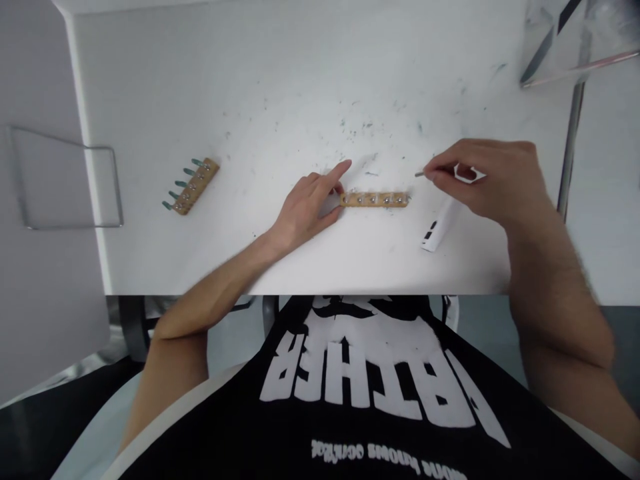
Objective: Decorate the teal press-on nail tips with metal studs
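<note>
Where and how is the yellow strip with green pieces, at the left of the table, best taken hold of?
I would likely pinch the strip by its two short ends, coming from above and the right. The green pieces jut from its left long side, while its right long side looks free of them.

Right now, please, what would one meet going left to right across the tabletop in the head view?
Tan strip with green prongs, left hand, tan strip with silvery pieces, small metal piece, right hand.
</note>
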The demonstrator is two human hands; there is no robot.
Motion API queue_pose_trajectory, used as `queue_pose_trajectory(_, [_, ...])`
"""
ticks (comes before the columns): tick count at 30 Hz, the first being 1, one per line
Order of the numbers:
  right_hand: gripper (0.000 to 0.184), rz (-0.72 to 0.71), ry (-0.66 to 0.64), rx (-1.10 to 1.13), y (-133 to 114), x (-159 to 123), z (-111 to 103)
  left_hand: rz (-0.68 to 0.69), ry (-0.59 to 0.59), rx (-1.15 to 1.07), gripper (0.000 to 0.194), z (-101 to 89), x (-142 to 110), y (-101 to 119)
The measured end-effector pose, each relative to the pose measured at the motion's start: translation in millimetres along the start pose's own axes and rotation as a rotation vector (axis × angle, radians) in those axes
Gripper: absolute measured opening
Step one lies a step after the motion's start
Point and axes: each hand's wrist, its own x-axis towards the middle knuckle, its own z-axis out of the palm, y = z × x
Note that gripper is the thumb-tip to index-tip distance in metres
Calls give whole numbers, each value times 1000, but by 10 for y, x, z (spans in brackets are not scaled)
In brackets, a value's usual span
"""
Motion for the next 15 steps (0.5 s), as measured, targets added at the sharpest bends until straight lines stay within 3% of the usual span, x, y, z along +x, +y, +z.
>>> queue_pose_trajectory(7, [33,197,189,13,438,54,81,50,23,40,68,13,-12,-40])
queue_pose_trajectory(12, [28,166,212,-31,693,-35,126,22,-4,27,67,17,-27,-63])
queue_pose_trajectory(15, [41,96,192,-66,753,-110,199,29,1,35,68,9,-33,-63])
